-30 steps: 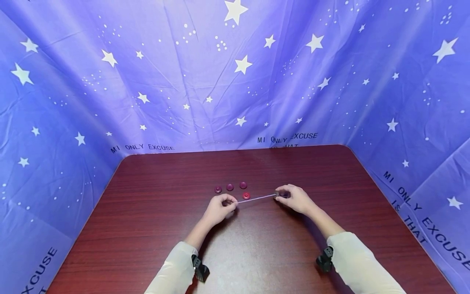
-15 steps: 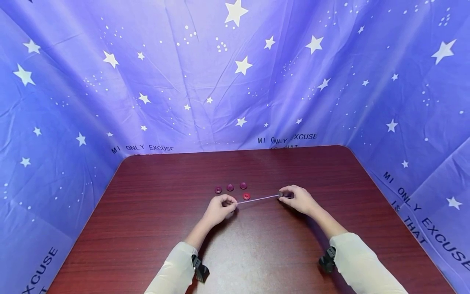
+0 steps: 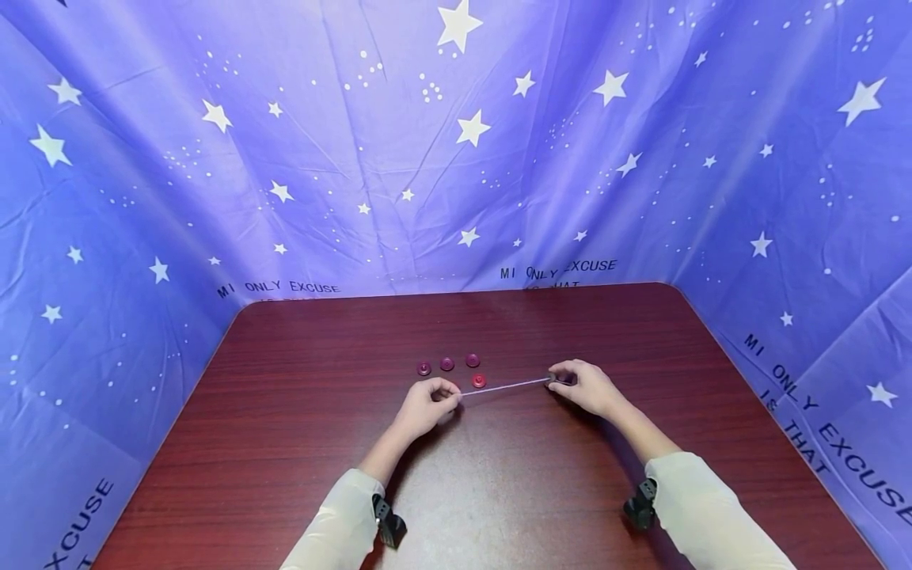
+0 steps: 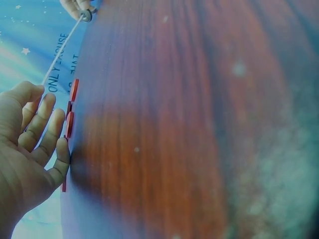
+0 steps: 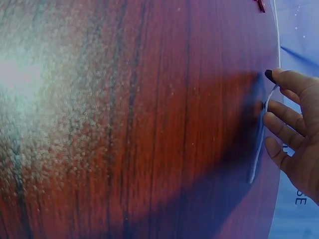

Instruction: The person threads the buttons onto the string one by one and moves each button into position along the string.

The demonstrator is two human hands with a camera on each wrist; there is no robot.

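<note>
A thin whitish string (image 3: 506,386) runs taut between the two hands, just above the table. My left hand (image 3: 426,408) pinches it between thumb and forefinger, the other fingers loosely bent, as the left wrist view shows. My right hand (image 3: 586,387) pinches a small dark button (image 4: 86,16) at the other side. The string meets this button, and a loose string tail (image 5: 256,154) hangs below the right fingers onto the table. Whether the string passes through a hole is too small to see. A bright red button (image 3: 480,381) lies behind the string.
Three maroon buttons, the left one (image 3: 423,369), the middle one (image 3: 446,364) and the right one (image 3: 473,360), lie in a row beyond my left hand. The dark red wooden table (image 3: 321,340) ends at a purple star-printed curtain (image 3: 399,158).
My right hand has slid a little to the right with the dark button, and the stretch of string between the hands has grown longer. My left hand has stayed put.
</note>
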